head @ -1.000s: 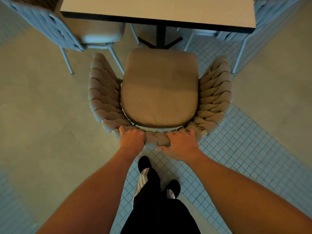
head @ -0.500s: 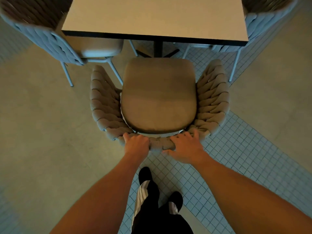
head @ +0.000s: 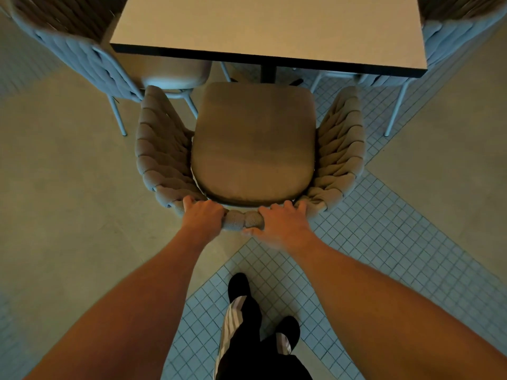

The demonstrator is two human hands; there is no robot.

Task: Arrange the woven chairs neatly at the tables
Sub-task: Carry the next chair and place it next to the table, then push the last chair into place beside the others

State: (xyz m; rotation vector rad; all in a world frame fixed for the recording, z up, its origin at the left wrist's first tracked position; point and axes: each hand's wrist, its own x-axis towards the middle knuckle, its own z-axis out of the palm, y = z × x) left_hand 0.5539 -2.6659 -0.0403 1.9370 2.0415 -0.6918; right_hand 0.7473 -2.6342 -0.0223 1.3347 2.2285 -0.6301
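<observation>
Woven chair [head: 251,149] faces the table [head: 270,26], its seat front just short of the near edge; left hand [head: 202,218] and right hand [head: 282,223] curl over its backrest top, likely mid-push. Next: slide it squarely under.

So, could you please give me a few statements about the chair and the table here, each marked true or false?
1. Both hands, the left hand and the right hand, grip the top of the woven chair's backrest. True.
2. The chair's seat is tucked fully under the table. False: nearly all of the seat cushion shows in front of the table edge.
3. Another woven chair stands at the table's left side. True.
4. A cup stands on the table. False: the visible tabletop is bare.
5. The floor is carpet. False: it is small square tiles beside smooth panels.
</observation>
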